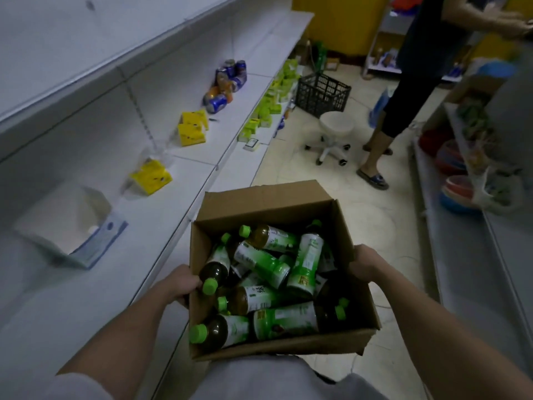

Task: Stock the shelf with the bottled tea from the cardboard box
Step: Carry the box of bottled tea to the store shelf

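An open cardboard box (271, 202) is held in front of my body, above the aisle floor. Inside it lie several tea bottles (261, 262) with green caps and green-white labels, tumbled on their sides. My left hand (180, 284) grips the box's left wall, fingers curled over the rim. On the opposite wall my right hand (364, 264) grips the same way. The white shelf (161, 223) runs along my left, with a bare stretch beside the box.
On the shelf sit a white open carton (72, 226), yellow packs (151, 176), and blue-orange cans (226, 82) farther back. A white wheeled stool (334, 134), a black crate (321, 93) and a standing person (403, 111) occupy the aisle ahead. Another shelf unit (476, 226) stands on the right.
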A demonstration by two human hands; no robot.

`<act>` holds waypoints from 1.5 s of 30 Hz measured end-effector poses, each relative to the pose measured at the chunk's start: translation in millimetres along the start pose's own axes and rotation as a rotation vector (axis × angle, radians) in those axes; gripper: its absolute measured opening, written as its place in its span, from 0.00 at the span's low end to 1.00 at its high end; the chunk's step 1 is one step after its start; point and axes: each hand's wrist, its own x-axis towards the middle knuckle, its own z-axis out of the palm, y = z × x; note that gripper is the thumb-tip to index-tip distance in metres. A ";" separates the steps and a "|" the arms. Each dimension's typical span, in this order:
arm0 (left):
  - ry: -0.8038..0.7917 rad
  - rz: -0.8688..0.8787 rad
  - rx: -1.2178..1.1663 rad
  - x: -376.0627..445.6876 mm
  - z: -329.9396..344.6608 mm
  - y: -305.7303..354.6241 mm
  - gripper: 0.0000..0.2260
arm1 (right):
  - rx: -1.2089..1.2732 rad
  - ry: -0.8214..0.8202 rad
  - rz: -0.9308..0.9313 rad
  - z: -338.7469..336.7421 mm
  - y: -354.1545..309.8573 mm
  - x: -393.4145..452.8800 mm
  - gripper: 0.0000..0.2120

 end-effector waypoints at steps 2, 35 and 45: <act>-0.015 0.007 0.019 26.5 -8.2 35.9 0.11 | 0.013 0.011 0.018 -23.2 -5.5 27.3 0.15; 0.134 -0.067 0.076 411.7 -8.2 569.7 0.09 | -0.074 -0.085 -0.032 -393.4 -45.9 602.2 0.16; 0.110 -0.087 0.048 541.9 -47.7 720.7 0.06 | -0.074 -0.121 -0.003 -486.2 -91.8 788.0 0.12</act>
